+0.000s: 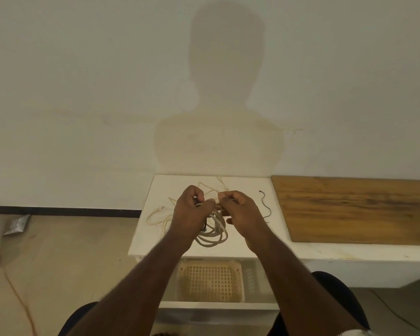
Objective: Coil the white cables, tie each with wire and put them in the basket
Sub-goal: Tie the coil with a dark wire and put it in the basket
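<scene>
Both hands' curled fingers (199,197) pinch the coiled cable (214,229).

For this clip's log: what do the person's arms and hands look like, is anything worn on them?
Both forearms are bare up to the bottom edge of the head view; no sleeves show. The left hand and the right hand wear no gloves, and no rings, watch or wristband can be seen. No markings show on either arm.
</scene>
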